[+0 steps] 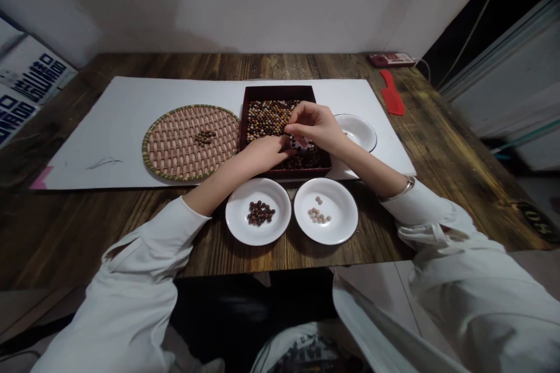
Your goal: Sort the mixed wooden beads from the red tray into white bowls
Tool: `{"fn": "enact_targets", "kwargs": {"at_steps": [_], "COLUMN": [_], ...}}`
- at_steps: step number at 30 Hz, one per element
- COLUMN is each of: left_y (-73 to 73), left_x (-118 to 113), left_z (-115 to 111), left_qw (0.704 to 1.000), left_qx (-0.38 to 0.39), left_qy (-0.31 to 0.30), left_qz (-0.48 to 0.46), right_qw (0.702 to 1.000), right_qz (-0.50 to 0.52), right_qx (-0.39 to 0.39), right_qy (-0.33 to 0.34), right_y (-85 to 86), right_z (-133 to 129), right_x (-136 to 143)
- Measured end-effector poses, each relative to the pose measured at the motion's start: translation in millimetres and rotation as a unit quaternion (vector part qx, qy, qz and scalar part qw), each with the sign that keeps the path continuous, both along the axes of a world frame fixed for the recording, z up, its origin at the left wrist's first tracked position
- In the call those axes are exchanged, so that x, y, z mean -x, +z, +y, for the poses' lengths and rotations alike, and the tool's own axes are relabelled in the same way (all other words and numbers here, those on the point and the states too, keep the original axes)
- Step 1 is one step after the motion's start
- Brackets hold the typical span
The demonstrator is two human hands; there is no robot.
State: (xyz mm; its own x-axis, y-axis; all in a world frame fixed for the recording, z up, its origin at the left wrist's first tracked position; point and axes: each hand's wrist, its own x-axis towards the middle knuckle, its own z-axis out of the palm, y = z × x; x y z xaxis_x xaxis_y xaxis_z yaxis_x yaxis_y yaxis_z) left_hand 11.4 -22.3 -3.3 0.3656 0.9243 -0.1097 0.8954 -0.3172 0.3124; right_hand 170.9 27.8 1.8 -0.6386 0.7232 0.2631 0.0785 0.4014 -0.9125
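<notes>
A dark red square box (280, 92) holds a layer of mixed brown, yellow, black and pale beads (271, 116). My left hand (268, 152) reaches over the box's front part, fingertips drawn together low among the beads; whatever they pinch is hidden. Just above and to the right, my right hand (317, 125) is over the box with thumb and forefinger pinched; anything between them is too small to make out. In front of the box, one white dish (236, 218) contains dark brown beads (261, 213), and another white dish (343, 218) contains pale beads (319, 215).
Left of the box, a round woven tray (175, 151) carries a few olive-brown beads (205, 137). A third white dish (365, 131) sits behind my right forearm. Farther right lie a red comb (392, 96) and a phone-like object (391, 59). A white board (109, 128) covers part of the wooden table (472, 180).
</notes>
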Motion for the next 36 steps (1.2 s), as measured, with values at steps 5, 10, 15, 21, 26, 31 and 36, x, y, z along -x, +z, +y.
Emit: {"fn": "enact_targets", "kwargs": {"at_steps": [5,10,15,21,26,31,36], "left_y": [1.3,-2.9,-10.9,-18.1,-13.2,-11.9,-1.6], "left_x": [-0.2,3.2,5.3,4.7,6.5,5.0,1.9], "left_z": [-0.5,0.9,7.0,11.2,7.3,6.0,-0.2], "left_qw": [1.0,0.998,0.994,0.991,0.99,0.995,0.997], "left_qx": [0.004,0.0,0.03,0.012,0.013,0.004,0.012], "left_qy": [0.001,-0.02,-0.029,-0.034,-0.049,-0.029,-0.013], "left_qz": [-0.016,-0.066,-0.105,-0.132,-0.13,-0.09,-0.073], "right_qw": [0.994,0.944,0.883,0.879,0.857,0.829,0.834], "right_qz": [0.067,0.095,0.013,0.079,0.115,0.077,0.083], "right_qx": [0.072,0.225,0.267,0.285,0.291,0.29,0.271], "right_qy": [0.049,0.22,0.385,0.375,0.411,0.473,0.473], "right_y": [7.5,11.2,7.1,4.1,2.0,1.3,4.6], "right_z": [-3.4,-11.6,-11.8,-4.5,-2.7,-3.0,-4.9], "right_x": [-1.5,-5.7,-4.2,-3.6,-6.9,-8.1,-7.0]}}
